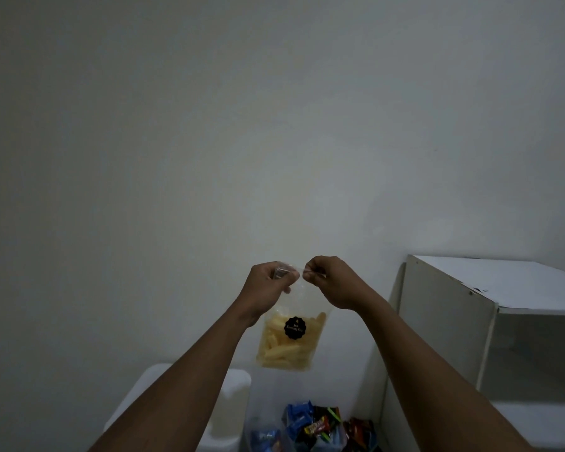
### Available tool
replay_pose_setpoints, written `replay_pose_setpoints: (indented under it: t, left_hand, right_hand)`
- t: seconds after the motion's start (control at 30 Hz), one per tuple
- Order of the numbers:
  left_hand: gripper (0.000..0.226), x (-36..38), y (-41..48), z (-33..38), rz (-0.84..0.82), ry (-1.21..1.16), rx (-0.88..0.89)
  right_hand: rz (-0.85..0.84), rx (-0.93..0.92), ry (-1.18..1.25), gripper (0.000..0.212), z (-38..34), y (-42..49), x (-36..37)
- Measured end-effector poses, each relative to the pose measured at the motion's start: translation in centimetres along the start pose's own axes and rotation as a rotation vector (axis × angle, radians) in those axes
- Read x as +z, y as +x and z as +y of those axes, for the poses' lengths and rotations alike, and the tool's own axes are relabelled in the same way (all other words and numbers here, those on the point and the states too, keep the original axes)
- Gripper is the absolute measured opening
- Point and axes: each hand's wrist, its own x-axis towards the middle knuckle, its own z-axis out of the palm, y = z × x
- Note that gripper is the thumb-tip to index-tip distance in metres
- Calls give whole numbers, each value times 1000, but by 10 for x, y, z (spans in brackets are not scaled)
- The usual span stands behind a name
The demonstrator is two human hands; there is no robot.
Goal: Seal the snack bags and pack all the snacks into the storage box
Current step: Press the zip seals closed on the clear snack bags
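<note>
A clear snack bag (289,344) of pale yellow sticks with a round black label hangs in the air in front of the wall. My left hand (269,283) pinches its top edge at the left corner. My right hand (328,282) pinches the same top edge just to the right, the two hands close together. Below, at the bottom edge, lies a pile of small wrapped snacks (320,427) in blue, black and red packets. A white storage box (232,389) stands at the lower left, mostly behind my left forearm.
A white cabinet (490,295) with an open shelf stands at the right against the plain white wall (274,125). The snack pile lies between the box and the cabinet.
</note>
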Motion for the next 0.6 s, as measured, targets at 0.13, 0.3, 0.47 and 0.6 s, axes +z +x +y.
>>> replay_pose_setpoints:
  t: [0.13, 0.3, 0.47, 0.6]
  left_hand:
    - [13, -5, 0, -1, -12, -1, 21]
    - [9, -3, -2, -3, -2, 31, 48]
    - [7, -2, -2, -1, -6, 80, 69]
    - [8, -1, -3, 3, 37, 87, 93]
  right_hand:
    - [-14, -4, -2, 15, 0, 2, 1]
    - [-37, -22, -27, 15, -1, 1, 1]
    - [-38, -20, -34, 16, 0, 0, 2]
    - [7, -29, 72, 14, 4, -4, -4]
